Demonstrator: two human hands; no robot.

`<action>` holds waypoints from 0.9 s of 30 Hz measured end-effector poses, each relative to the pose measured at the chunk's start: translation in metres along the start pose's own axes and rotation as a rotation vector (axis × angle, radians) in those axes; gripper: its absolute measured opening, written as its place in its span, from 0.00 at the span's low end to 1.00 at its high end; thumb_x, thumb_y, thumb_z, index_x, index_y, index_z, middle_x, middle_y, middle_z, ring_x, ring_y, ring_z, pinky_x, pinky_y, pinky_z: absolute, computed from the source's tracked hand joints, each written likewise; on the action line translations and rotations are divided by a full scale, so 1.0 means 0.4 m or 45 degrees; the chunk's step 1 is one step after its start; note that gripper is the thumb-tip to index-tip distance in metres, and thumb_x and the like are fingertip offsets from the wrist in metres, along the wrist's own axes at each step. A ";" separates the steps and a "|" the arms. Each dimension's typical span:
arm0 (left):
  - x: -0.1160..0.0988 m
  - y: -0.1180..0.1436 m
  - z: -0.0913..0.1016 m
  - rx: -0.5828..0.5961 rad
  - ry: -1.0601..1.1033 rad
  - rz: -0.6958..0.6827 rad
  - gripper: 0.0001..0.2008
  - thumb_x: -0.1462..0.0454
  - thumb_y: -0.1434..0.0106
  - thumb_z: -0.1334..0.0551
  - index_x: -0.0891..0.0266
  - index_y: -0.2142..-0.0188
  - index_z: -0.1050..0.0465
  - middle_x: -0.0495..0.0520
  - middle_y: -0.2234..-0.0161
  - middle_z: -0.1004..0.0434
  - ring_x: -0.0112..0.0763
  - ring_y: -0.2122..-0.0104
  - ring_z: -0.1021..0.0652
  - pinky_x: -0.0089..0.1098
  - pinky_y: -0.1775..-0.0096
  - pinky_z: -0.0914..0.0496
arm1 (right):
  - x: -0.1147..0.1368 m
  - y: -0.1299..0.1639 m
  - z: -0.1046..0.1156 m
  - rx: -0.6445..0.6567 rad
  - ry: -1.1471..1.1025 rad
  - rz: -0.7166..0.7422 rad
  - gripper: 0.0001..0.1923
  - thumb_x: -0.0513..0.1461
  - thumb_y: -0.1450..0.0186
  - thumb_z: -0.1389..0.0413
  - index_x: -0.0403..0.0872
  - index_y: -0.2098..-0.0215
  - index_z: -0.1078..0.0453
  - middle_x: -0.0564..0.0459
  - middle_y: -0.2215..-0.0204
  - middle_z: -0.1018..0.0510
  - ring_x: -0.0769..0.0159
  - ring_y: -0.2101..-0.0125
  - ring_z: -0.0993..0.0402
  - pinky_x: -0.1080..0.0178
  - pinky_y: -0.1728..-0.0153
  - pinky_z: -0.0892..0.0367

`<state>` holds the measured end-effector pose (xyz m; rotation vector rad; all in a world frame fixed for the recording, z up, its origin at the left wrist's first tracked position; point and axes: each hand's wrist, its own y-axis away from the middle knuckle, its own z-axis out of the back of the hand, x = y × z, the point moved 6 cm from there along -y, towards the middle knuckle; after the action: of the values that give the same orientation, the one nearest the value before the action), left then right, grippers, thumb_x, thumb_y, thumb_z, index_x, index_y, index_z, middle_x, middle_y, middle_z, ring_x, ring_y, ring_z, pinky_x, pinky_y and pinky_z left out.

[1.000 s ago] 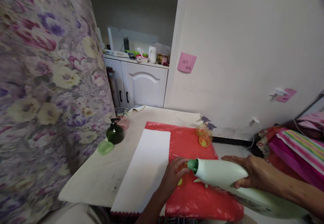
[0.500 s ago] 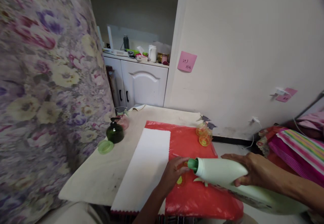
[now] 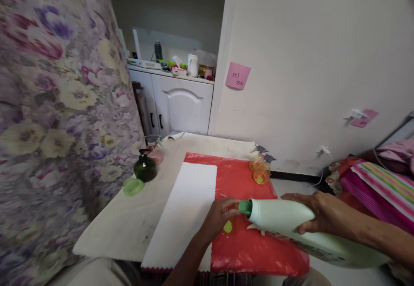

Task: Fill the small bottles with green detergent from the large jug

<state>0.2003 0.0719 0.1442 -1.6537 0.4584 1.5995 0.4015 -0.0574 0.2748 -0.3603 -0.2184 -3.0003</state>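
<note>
My right hand point(image 3: 318, 212) grips a large pale green bottle point(image 3: 284, 221) lying tilted almost flat, its open green neck point(image 3: 246, 207) pointing left. My left hand point(image 3: 220, 217) is closed around a small orange container with a yellow spot point(image 3: 228, 227) on the red plastic sheet point(image 3: 242, 182), right under the bottle's neck. Most of the small container is hidden by my fingers.
Two small orange spray bottles point(image 3: 260, 170) stand at the sheet's far right. A white cloth point(image 3: 189, 208) lies left of it. A dark green bottle point(image 3: 145, 167), a pink bottle point(image 3: 157, 152) and a green lid point(image 3: 133, 187) sit by the floral curtain point(image 3: 58, 117). A white cabinet point(image 3: 181, 105) stands behind.
The hands, bottle and small container keep nearly the same pose; the view has shifted slightly, and the yellow spot on the container shows more clearly now.
</note>
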 end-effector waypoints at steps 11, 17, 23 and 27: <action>0.005 0.000 0.002 -0.031 -0.029 0.001 0.12 0.62 0.42 0.36 0.57 0.57 0.22 0.53 0.59 0.19 0.37 0.59 0.23 0.32 0.55 0.32 | -0.008 -0.002 -0.005 0.063 -0.040 -0.034 0.34 0.55 0.43 0.41 0.52 0.42 0.36 0.53 0.73 0.21 0.58 0.73 0.24 0.66 0.74 0.39; 0.000 0.001 0.000 -0.019 -0.020 0.013 0.12 0.62 0.41 0.37 0.58 0.57 0.22 0.52 0.59 0.20 0.37 0.59 0.23 0.32 0.55 0.33 | 0.014 0.000 0.007 0.075 -0.088 -0.005 0.32 0.55 0.43 0.42 0.53 0.43 0.36 0.54 0.71 0.21 0.60 0.74 0.25 0.67 0.74 0.39; 0.001 0.000 0.000 -0.026 -0.044 0.033 0.13 0.60 0.42 0.37 0.59 0.58 0.22 0.53 0.60 0.19 0.37 0.59 0.23 0.32 0.55 0.32 | 0.008 -0.003 0.009 0.075 -0.050 -0.032 0.33 0.55 0.44 0.41 0.54 0.43 0.36 0.54 0.72 0.20 0.58 0.73 0.23 0.66 0.73 0.39; 0.002 0.000 0.003 -0.038 -0.044 0.041 0.13 0.59 0.42 0.36 0.60 0.58 0.22 0.53 0.60 0.19 0.37 0.59 0.23 0.32 0.55 0.32 | 0.013 -0.002 0.013 0.052 -0.049 -0.013 0.31 0.54 0.42 0.42 0.54 0.43 0.36 0.53 0.71 0.19 0.56 0.72 0.22 0.66 0.73 0.38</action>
<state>0.1998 0.0729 0.1438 -1.6460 0.4476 1.6634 0.3976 -0.0561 0.2810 -0.4139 -0.2852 -2.9958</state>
